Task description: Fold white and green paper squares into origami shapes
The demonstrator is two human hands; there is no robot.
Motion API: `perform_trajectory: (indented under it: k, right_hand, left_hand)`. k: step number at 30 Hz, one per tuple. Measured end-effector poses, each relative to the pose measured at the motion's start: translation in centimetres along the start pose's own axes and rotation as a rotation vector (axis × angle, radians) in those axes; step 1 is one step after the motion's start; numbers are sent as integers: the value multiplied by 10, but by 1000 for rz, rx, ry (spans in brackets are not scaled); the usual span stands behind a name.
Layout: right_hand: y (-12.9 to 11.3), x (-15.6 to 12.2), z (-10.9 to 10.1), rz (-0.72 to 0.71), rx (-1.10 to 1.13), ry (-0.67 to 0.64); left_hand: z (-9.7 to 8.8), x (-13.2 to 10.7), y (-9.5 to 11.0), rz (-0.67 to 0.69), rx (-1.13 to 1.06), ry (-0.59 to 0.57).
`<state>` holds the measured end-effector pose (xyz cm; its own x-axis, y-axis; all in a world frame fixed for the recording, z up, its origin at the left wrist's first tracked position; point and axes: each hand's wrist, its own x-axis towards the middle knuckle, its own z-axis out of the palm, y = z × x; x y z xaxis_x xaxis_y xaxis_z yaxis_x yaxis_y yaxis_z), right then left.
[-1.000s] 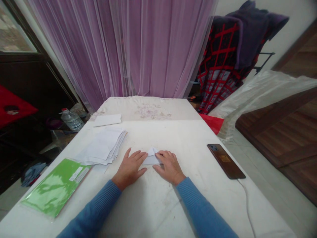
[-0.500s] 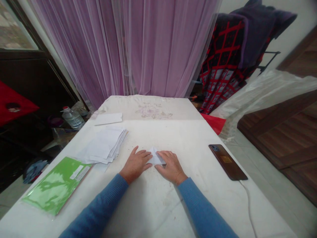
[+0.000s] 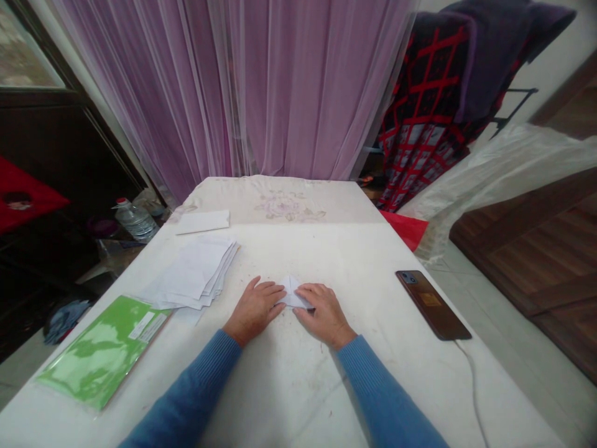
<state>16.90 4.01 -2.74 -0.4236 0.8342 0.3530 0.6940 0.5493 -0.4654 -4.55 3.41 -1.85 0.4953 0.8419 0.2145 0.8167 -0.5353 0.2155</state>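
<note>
A small folded piece of white paper [image 3: 291, 292] lies on the white table [image 3: 298, 373] between my two hands. My left hand [image 3: 255, 308] lies flat beside it, fingers stretched out with the tips pressing on the paper's left edge. My right hand [image 3: 323, 312] rests palm down on the paper's right side, fingers extended over the fold. Both arms wear blue sleeves. Most of the paper is covered by my fingers.
A fanned stack of white sheets [image 3: 196, 274] lies to the left, a single folded white sheet [image 3: 203, 222] beyond it. A green packet in clear plastic [image 3: 105, 348] sits near left. A brown phone [image 3: 433, 304] with a cable lies right. A water bottle [image 3: 134, 220] stands off the table's left.
My left hand slid right and closer to my right hand, covering more of the folded paper. The paper stays in place on the table.
</note>
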Motion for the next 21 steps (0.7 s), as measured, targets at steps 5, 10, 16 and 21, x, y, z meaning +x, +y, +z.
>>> perform_trajectory:
  k: [5,10,16,21]
  right_hand:
    - [-1,1,-1,-13,-18,-11]
    - [-2,0,-3,-19,-19,-30]
    - [-5,3,-7,-33,-63,-56]
    - [-10,26,-16,-60,-238,-192]
  left_hand:
    - [2,-1,-1,-1,-6,15]
    - [4,-2,-3,13,-5,31]
    - [2,-2,1,5,5,29]
    - [-4,-3,5,10,28,63]
